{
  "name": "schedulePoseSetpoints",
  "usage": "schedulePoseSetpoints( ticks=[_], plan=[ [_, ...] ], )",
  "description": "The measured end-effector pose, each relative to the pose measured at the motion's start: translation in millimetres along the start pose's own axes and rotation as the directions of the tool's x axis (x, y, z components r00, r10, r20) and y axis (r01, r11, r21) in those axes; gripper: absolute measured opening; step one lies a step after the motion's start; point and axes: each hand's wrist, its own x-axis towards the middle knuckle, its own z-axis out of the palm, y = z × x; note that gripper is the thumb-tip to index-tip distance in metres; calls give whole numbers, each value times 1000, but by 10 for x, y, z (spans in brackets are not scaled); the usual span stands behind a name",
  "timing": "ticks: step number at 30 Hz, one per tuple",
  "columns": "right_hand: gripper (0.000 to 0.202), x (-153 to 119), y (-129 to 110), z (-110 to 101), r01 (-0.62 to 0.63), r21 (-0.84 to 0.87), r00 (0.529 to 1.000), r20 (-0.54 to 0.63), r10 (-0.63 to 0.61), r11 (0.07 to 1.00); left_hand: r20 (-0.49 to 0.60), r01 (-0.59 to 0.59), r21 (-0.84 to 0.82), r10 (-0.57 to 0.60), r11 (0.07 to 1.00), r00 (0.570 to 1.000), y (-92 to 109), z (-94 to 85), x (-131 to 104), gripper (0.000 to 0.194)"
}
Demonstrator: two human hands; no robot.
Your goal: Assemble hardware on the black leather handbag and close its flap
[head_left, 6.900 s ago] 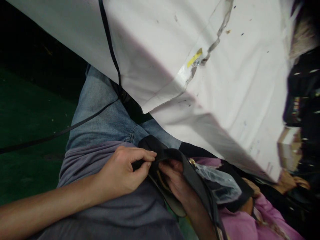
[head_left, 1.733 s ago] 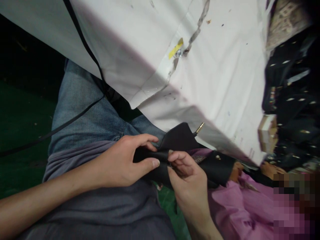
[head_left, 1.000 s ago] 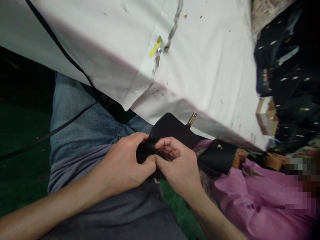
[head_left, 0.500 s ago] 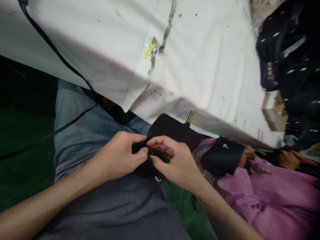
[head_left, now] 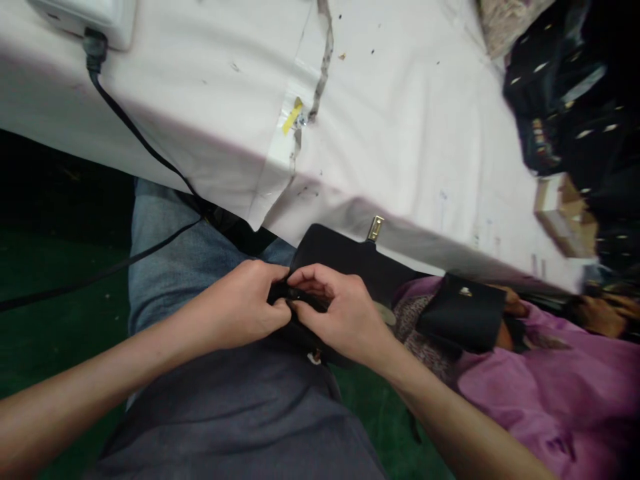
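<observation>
A black handbag (head_left: 345, 257) rests on my lap against the table edge, its flap lifted and a gold-coloured clasp plate (head_left: 376, 229) at the flap's tip. My left hand (head_left: 255, 300) pinches the bag's left end, thumb and fingers closed on its black edge. Close beside it, my right hand (head_left: 335, 310) grips the same part, fingers curled and thumb nearly meeting the left thumb. The small part between the fingertips is dark and mostly hidden. Below my right hand a small pale metal fitting (head_left: 314, 357) shows on the bag's lower side.
A white-covered table (head_left: 400, 120) spans the front, with yellow tape (head_left: 293, 117) on it. A black cord (head_left: 145, 137) runs from a white device (head_left: 90, 17) over the edge. At right are a co-worker in pink (head_left: 545, 387) with another black bag (head_left: 463, 313), a cardboard box (head_left: 565, 217) and piled black bags (head_left: 590, 120).
The view has shifted, bringing the white device into sight at upper left. Both hands stay on the same end of the bag, with only slight finger movement.
</observation>
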Motion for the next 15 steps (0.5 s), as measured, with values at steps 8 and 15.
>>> schedulePoseSetpoints(
  ticks=[8,15],
  plan=[
    [29,53,5,71,2,0,1000,10,-2,1000,-11,1,128,0,992,1000,-35,-46,16,17],
    [31,174,37,131,-23,21,999,28,23,1000,-46,13,318,2,948,999,-52,-31,21,24]
  ],
)
